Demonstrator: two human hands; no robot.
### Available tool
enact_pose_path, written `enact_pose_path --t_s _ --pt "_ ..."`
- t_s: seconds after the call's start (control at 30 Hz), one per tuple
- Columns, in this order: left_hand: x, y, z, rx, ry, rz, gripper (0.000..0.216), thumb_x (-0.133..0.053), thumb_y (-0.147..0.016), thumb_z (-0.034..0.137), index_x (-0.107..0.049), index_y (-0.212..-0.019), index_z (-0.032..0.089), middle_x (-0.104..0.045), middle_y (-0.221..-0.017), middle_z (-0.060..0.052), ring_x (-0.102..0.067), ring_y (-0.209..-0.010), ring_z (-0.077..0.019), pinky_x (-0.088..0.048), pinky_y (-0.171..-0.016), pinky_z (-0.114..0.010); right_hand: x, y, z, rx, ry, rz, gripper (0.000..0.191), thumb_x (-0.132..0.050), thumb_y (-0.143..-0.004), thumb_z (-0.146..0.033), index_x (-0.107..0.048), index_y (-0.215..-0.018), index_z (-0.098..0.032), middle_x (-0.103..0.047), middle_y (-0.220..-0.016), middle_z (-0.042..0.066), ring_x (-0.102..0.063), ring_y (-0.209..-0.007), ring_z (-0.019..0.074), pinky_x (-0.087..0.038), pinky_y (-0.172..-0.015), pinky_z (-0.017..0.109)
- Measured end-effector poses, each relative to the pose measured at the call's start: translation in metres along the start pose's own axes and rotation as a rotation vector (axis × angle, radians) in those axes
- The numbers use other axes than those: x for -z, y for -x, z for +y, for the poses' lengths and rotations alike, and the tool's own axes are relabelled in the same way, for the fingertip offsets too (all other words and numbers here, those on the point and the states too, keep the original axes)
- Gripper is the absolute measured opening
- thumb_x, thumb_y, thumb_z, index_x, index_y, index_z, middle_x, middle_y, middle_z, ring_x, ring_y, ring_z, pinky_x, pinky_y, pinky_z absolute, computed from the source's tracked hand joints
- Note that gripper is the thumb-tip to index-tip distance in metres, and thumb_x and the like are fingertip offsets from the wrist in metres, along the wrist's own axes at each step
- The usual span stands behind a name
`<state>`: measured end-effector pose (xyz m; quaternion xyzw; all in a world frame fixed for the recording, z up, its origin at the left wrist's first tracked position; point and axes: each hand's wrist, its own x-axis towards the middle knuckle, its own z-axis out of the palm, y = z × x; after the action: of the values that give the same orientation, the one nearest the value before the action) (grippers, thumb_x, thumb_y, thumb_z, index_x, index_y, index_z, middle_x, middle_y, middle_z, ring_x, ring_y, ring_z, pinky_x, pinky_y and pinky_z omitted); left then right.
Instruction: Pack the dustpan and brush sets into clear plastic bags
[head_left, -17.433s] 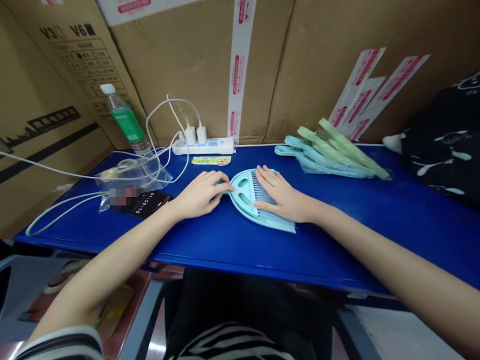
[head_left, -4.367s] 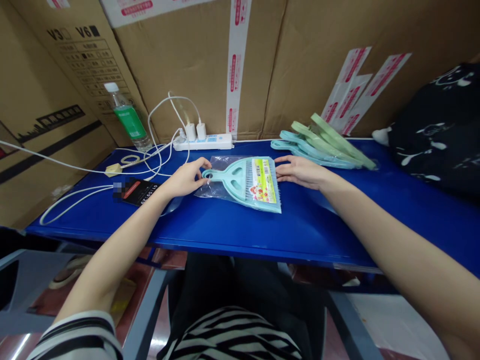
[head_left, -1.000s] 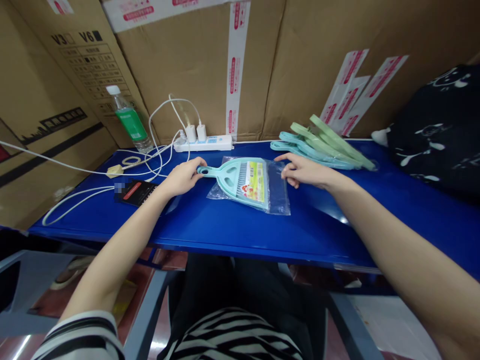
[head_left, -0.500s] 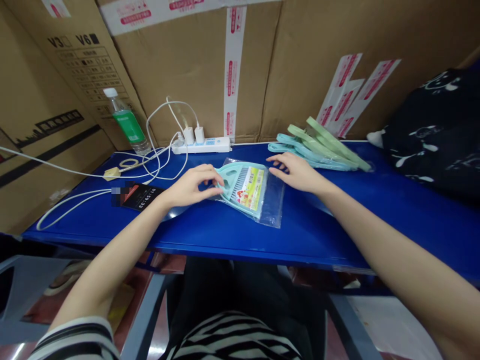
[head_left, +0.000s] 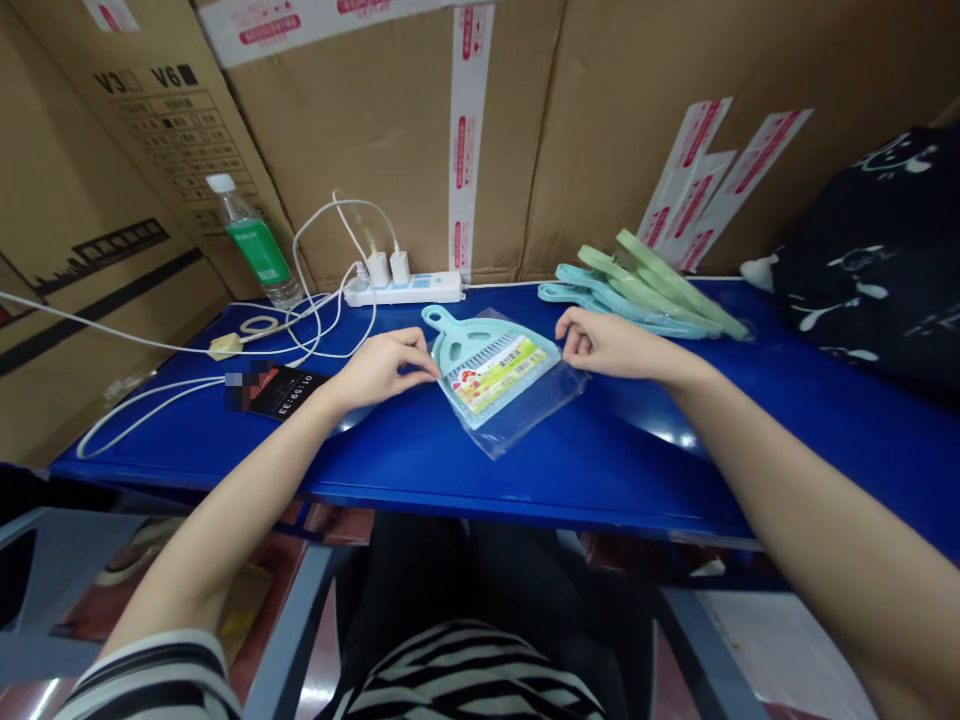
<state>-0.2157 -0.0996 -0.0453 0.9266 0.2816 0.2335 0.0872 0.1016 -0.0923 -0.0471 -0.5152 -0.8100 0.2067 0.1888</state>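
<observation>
A light blue dustpan and brush set (head_left: 459, 338) lies on the table in a clear plastic bag (head_left: 517, 425). Its handle points up and to the left, and a yellow-green label (head_left: 499, 378) covers part of the dark bristles. At the pan's left edge, my left hand (head_left: 390, 366) pinches the packaged set between thumb and fingers. My right hand (head_left: 596, 345) has curled fingers closed at the bag's right side, where the grip on the film is partly hidden. Several bagged light blue (head_left: 585, 293) and green dustpan sets (head_left: 660, 285) lie stacked beyond my right hand.
The blue table (head_left: 450, 478) ends at cardboard walls (head_left: 375, 130). On the left are a bottle (head_left: 259, 250), a power strip (head_left: 412, 288) with chargers, looping white cables (head_left: 150, 395) and a phone (head_left: 289, 393). Dark patterned fabric (head_left: 870, 270) bulges in on the right.
The packaged dustpan set has turned clockwise, so its handle now points away and its wide edge faces nearer me. My right hand has shifted slightly right and its fingers have closed.
</observation>
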Motion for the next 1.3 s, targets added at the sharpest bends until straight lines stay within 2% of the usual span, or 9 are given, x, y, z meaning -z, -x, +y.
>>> enact_pose_path --t_s 0.17,0.33,0.43,0.57,0.7,0.9,1.1,1.3 --pt "-0.001 0.000 -0.002 0.181 -0.215 0.024 0.019 -0.056 -0.087 0.027 -0.075 -0.090 0.026 -0.060 -0.072 0.001 -0.054 -0.061 -0.0112 -0.037 -0.054 -0.023 0.013 0.009 -0.010 -0.055 -0.205 -0.358 0.016 -0.058 -0.068 -0.015 -0.048 -0.075 -0.024 -0.064 -0.062 -0.003 -0.060 -0.057 0.0137 -0.045 -0.055 0.028" --pt "-0.002 -0.001 0.005 0.279 -0.327 -0.001 0.030 -0.044 -0.092 0.029 -0.073 -0.099 0.025 -0.070 -0.093 -0.003 -0.063 -0.074 -0.0158 -0.042 -0.059 -0.026 0.018 0.015 -0.021 -0.061 -0.236 -0.481 0.018 -0.066 -0.068 -0.032 -0.052 -0.073 -0.023 -0.065 -0.065 0.003 -0.058 -0.057 0.0158 -0.045 -0.052 0.029" --pt "-0.001 -0.002 0.008 0.331 -0.280 -0.046 0.037 -0.039 -0.095 0.039 -0.069 -0.107 0.020 -0.072 -0.097 -0.005 -0.065 -0.075 -0.0176 -0.045 -0.062 -0.028 0.015 0.014 -0.022 -0.058 -0.229 -0.397 0.027 -0.064 -0.073 -0.046 -0.050 -0.071 -0.022 -0.060 -0.062 0.001 -0.053 -0.055 0.0144 -0.042 -0.053 0.029" --pt "-0.003 -0.003 0.007 0.295 -0.140 -0.103 0.043 -0.050 -0.089 0.043 -0.061 -0.119 0.014 -0.071 -0.079 -0.003 -0.063 -0.065 -0.0148 -0.046 -0.061 -0.026 0.003 0.007 -0.018 -0.060 -0.225 -0.260 0.033 -0.061 -0.074 -0.052 -0.044 -0.072 -0.023 -0.051 -0.059 -0.003 -0.047 -0.054 0.0125 -0.039 -0.053 0.028" --pt "-0.007 -0.003 0.003 0.265 -0.123 -0.097 0.042 -0.049 -0.090 0.040 -0.057 -0.122 0.013 -0.070 -0.080 -0.004 -0.063 -0.066 -0.0152 -0.046 -0.062 -0.026 -0.003 0.005 -0.018 -0.036 -0.209 -0.258 0.032 -0.063 -0.071 -0.050 -0.044 -0.071 -0.023 -0.048 -0.059 -0.005 -0.044 -0.053 0.0110 -0.037 -0.051 0.027" --pt "-0.005 -0.001 0.008 0.231 -0.220 -0.026 0.031 -0.047 -0.093 0.037 -0.062 -0.112 0.018 -0.063 -0.103 -0.007 -0.060 -0.074 -0.0149 -0.048 -0.068 -0.028 0.004 0.010 -0.026 0.019 -0.083 -0.245 0.027 -0.063 -0.070 -0.044 -0.046 -0.068 -0.023 -0.045 -0.057 -0.005 -0.041 -0.054 0.0114 -0.033 -0.054 0.028" --pt "-0.001 0.000 0.013 0.128 -0.090 -0.082 0.043 -0.058 -0.085 0.054 -0.066 -0.108 0.019 -0.054 -0.089 -0.003 -0.056 -0.074 -0.0159 -0.049 -0.069 -0.030 0.002 0.009 -0.024 0.057 -0.009 -0.272 0.037 -0.066 -0.068 -0.053 -0.044 -0.069 -0.024 -0.043 -0.058 -0.005 -0.039 -0.054 0.0129 -0.031 -0.053 0.028" --pt "-0.005 0.000 0.013 -0.042 0.044 -0.111 0.027 -0.062 -0.086 0.042 -0.071 -0.100 0.021 -0.060 -0.087 -0.004 -0.058 -0.083 -0.0172 -0.050 -0.075 -0.031 0.000 0.009 -0.024 0.131 0.075 -0.201 0.032 -0.067 -0.066 -0.047 -0.046 -0.071 -0.024 -0.038 -0.062 -0.005 -0.037 -0.058 0.0139 -0.028 -0.055 0.028"
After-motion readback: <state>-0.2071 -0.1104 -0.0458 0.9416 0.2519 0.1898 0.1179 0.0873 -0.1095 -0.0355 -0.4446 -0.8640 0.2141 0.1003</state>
